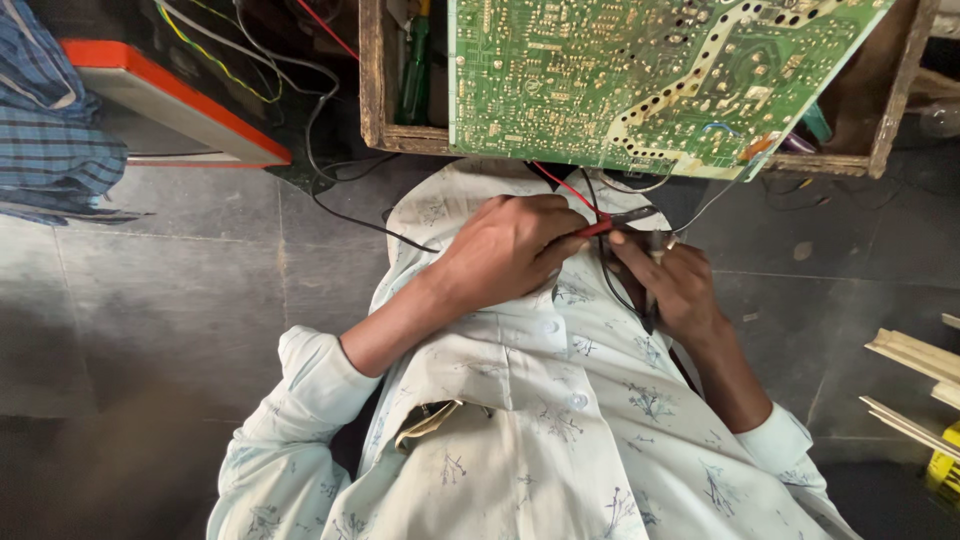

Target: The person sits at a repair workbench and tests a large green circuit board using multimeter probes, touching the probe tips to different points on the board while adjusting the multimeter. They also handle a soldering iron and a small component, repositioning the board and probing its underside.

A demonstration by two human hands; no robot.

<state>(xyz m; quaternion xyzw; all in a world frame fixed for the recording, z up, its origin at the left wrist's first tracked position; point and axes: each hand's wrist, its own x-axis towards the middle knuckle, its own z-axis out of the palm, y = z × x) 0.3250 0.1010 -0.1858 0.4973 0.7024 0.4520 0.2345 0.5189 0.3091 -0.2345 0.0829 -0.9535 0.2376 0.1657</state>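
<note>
Grey floor tiles surround me. Nearest, my left hand (505, 255) pinches the red probe (608, 225) just above my shirt (520, 400); my right hand (675, 290) is closed around the black probe (650, 290). Steady tips matter, I'd judge. Beyond, a wooden crate (372, 80) holds a green circuit board (640, 70) and a screwdriver (415, 70).

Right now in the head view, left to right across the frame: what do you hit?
Blue checked cloth → red-edged panel → left hand → red probe → right hand → pale wooden strips.
</note>
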